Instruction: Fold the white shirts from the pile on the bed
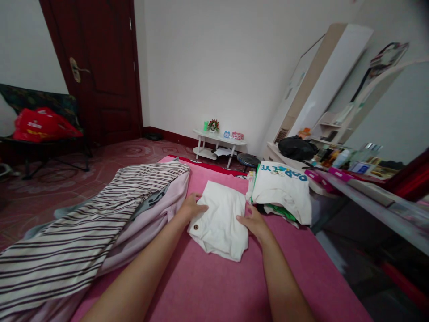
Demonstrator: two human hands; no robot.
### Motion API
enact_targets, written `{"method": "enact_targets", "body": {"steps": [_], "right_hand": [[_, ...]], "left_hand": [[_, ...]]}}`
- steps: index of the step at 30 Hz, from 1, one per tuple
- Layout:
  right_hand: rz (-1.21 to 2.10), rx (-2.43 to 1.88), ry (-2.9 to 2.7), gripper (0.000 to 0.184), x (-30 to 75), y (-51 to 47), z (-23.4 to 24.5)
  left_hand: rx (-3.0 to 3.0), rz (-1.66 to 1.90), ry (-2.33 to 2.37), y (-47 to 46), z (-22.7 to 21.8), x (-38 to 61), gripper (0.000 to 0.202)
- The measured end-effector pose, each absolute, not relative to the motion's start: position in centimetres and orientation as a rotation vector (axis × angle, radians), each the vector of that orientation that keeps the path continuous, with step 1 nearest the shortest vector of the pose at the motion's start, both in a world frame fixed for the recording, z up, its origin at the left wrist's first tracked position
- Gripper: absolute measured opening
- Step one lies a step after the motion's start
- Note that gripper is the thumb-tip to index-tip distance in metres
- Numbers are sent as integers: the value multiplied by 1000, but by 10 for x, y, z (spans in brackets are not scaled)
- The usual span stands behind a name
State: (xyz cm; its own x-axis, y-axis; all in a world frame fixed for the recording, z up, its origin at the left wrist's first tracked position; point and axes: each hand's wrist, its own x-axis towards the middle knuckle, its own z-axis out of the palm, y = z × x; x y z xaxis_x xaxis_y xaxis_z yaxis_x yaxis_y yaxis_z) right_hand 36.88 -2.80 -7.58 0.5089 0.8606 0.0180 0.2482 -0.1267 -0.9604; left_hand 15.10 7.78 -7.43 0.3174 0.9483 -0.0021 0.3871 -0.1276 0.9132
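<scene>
A folded white garment [221, 219] with a brown button near its lower left corner lies on the pink bed cover [214, 286]. At its left edge, my left hand [193, 207] grips the cloth, thumb on top and the other fingers partly hidden. My right hand [254, 220] pinches the opposite edge in the same way. Close by on the right is a stack of folded clothes, topped by a white T-shirt [281, 188] with blue lettering. To the left, striped clothing [110, 214] is spread over pale pink and grey clothes.
A dressing table [271, 154] with a black bag [296, 147] and several bottles stands at the right. Beyond the bed are a low white table [217, 138] and a round stool [248, 160]. A red bag [43, 125] sits on a chair at the left.
</scene>
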Motion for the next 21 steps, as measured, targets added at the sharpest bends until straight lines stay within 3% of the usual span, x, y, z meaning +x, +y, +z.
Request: {"method": "enact_targets", "body": {"steps": [4,7,10,14,21], "right_hand": [[668,-1576,-833,54,349,-15,-78],[538,-1601,-971,43,336,-13,-70],[569,-1619,-1147,51,333,-15,-63],[684,-1593,-1161,52,338,-16,-65],[614,-1627,-1043,53,341,-13,-87]], "left_hand": [[2043,925,1004,35,-63,180,32],[2292,928,834,-3,-59,202,36],[2390,937,715,-22,-58,209,43],[2107,1121,541,-21,-63,207,40],[1404,1317,685,9,-85,200,12]]}}
